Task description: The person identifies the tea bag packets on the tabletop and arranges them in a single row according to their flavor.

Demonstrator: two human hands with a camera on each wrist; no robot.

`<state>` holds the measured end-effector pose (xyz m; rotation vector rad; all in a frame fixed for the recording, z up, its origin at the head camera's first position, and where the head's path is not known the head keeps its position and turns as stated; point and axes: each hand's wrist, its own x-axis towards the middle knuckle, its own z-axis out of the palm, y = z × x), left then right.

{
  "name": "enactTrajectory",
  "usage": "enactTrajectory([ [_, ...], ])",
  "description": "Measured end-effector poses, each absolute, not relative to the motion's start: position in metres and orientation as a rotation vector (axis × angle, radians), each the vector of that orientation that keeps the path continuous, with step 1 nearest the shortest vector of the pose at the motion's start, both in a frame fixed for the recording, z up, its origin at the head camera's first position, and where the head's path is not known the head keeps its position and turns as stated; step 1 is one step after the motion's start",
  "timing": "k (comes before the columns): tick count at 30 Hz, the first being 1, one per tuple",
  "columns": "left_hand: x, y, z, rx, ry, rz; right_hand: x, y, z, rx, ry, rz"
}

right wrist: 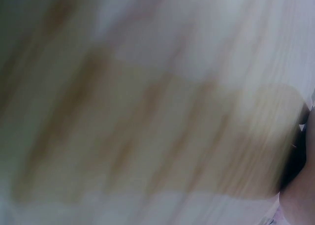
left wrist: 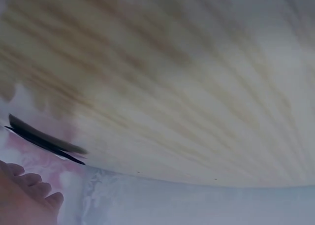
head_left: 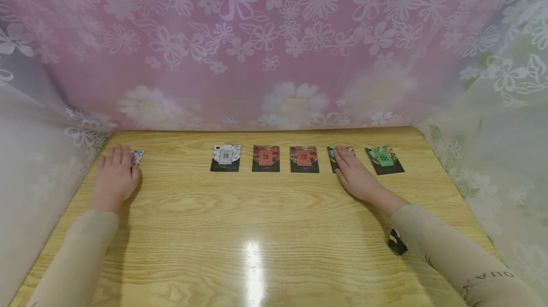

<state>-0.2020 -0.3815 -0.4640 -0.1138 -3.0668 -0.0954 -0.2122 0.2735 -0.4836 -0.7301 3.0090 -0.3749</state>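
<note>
The right hand [head_left: 353, 173] lies flat, fingers straight and together, on a green card [head_left: 336, 154] whose long axis runs twelve-to-six; the left hand [head_left: 114, 176], equally flat, touches a pale card [head_left: 138, 157] at its one o'clock.

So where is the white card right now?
In the head view the white card lies at the left end of the row on the wooden table, just left of two red cards, between the person's hands.
</note>
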Motion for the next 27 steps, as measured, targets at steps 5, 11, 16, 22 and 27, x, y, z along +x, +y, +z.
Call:
enactTrajectory([
  [5, -0.2013, -0.3874, -0.4655, -0.110, -3.090, -0.089, -0.2127, 0.2732, -0.4846, -0.739, 3.017, -0.374],
  [11, -0.2014, -0.3896, -0.4671, -0.134, -3.149, -0.007, -0.2123, 0.2725, -0.4835, -0.733, 3.014, -0.363],
  [16, -0.2017, -0.3902, -0.4675, -0.150, -3.197, 0.009, -0.2121, 0.2721, -0.4828, -0.721, 3.008, -0.369],
  [22, -0.2031, -0.3900, -0.4701, -0.161, -3.193, -0.043, -0.2129, 0.2733, -0.4846, -0.711, 2.998, -0.369],
  [27, -0.2055, -0.3894, -0.4705, -0.158, -3.219, -0.084, -0.2137, 0.2737, -0.4851, -0.726, 3.005, -0.373],
])
